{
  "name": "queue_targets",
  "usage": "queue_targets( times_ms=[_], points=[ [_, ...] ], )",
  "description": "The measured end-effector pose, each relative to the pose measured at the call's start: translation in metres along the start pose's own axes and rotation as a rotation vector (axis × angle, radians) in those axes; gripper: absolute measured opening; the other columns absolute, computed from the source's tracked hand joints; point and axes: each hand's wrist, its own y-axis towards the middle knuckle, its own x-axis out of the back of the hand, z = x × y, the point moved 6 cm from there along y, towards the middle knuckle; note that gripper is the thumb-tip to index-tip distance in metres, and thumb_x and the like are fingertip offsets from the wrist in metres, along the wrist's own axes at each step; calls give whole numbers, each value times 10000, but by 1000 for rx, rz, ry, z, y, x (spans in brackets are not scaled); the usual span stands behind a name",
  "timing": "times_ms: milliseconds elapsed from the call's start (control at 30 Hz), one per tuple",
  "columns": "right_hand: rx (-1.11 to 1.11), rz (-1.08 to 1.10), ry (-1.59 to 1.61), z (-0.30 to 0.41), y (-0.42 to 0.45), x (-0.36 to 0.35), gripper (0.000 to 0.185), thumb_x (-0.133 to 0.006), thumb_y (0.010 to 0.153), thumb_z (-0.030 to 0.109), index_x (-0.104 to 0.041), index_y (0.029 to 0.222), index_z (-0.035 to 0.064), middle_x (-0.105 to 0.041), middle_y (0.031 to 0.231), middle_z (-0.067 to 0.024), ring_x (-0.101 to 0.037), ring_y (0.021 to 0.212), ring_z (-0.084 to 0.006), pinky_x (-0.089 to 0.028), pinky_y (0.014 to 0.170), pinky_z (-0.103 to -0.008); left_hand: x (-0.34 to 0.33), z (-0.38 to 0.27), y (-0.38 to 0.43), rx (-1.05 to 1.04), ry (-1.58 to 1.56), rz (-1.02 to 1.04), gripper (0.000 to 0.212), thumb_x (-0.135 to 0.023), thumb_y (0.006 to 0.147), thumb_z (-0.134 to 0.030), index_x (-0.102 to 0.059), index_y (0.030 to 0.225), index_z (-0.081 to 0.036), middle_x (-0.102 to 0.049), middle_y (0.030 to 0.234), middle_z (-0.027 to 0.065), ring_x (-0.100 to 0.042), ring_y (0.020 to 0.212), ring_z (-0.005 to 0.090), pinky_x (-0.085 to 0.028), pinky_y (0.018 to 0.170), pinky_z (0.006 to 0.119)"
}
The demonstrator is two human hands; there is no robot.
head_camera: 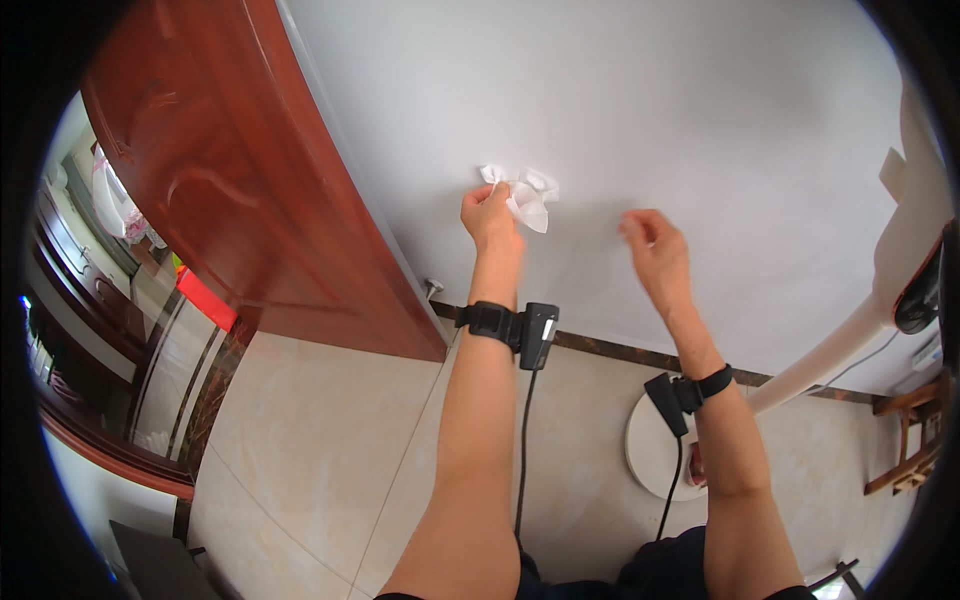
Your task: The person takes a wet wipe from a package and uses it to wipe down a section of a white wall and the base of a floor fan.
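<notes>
My left hand [491, 217] pinches a crumpled white tissue [531, 199] in front of the pale wall [600, 97]. The tissue's folds stick out above and to the right of the fingers. To the right, my right hand [660, 251] is raised before the same wall, apart from the tissue. Its fingers are loosely curled, with a gap beside the thumb, and nothing shows in them; the fingertips are a little blurred. Each wrist wears a black strap with a small device, the left device [538, 336] and the right device [667, 401], both trailing black cables.
A reddish-brown wooden door [300, 225] stands at the left, near a metal doorstop [433, 287]. At the right, a white pole [825, 352] rises from a round base [649, 450] on the tiled floor [322, 435]. Beyond it is a wooden stool [907, 442].
</notes>
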Motion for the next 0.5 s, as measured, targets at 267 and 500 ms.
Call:
queue_targets(
  times_ms=[267,500],
  points=[
    [288,54,180,70,-2,-26,446,-687,811,-47,-640,1232,91,-582,1090,-107,-633,847,-210,-553,722,-308,-59,-31,-72,148,368,857,246,-640,888,-121,-599,1100,-4,-644,1033,95,-628,942,178,-540,771,312],
    [614,-346,-185,134,35,9,346,-628,801,-103,-653,1121,25,-582,1062,-126,-624,816,-254,-544,707,-332,-4,-62,-23,-124,332,189,292,-558,928,-137,-597,1183,-1,-623,1123,107,-622,993,193,-525,823,335]
  ],
)
